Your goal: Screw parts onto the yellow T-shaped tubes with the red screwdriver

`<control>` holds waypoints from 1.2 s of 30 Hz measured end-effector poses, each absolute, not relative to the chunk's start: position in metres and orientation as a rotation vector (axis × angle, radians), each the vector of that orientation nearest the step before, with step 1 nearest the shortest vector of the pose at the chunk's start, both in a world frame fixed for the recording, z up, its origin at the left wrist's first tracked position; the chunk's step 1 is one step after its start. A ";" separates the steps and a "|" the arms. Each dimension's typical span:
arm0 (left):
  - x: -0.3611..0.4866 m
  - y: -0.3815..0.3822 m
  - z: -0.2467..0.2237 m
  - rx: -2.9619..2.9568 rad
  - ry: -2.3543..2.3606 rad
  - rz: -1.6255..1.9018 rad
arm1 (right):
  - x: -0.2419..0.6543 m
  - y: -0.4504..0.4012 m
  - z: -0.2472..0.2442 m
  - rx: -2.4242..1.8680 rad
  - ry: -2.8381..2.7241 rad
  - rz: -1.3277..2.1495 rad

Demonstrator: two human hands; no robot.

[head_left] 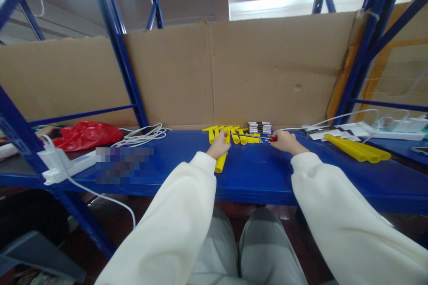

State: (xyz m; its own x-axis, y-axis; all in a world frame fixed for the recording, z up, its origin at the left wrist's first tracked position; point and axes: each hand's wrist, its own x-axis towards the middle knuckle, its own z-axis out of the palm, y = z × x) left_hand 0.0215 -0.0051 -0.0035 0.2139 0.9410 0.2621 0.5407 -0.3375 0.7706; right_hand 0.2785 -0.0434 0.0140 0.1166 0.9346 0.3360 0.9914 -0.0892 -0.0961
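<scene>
My left hand [219,145] is closed around a yellow tube-like piece [220,164], whose near end sticks out below my fingers. My right hand [286,142] grips a screwdriver [273,138] by its red handle. The thin shaft points left, toward the top of the yellow piece; whether its tip touches is too small to tell. Several more yellow pieces [243,140] lie in a row just behind and between my hands. Behind them is a small stack of white and black packs [259,127].
Blue shelf posts [122,53] and a cardboard panel [267,67] bound the blue worktop [254,173]. Thicker yellow tubes [361,149] lie at the right near a white power strip [397,131]. On the left are a red plastic bag [88,136], coiled white cable [149,134] and another power strip [82,161].
</scene>
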 end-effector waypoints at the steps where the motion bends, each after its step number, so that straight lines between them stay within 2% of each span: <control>1: 0.021 -0.005 -0.004 1.967 1.367 0.991 | 0.279 -0.043 0.014 -2.100 -1.892 -0.273; 36: 0.024 -0.004 -0.004 1.896 1.298 1.013 | 0.270 -0.051 0.020 -2.111 -1.979 -0.318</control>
State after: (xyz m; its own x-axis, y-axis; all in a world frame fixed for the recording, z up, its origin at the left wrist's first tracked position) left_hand 0.0237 -0.0036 -0.0045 0.2230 0.9433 0.2460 0.4678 -0.3250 0.8219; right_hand 0.2699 -0.0507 0.0200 0.0642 0.9482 0.3113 0.9979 -0.0613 -0.0191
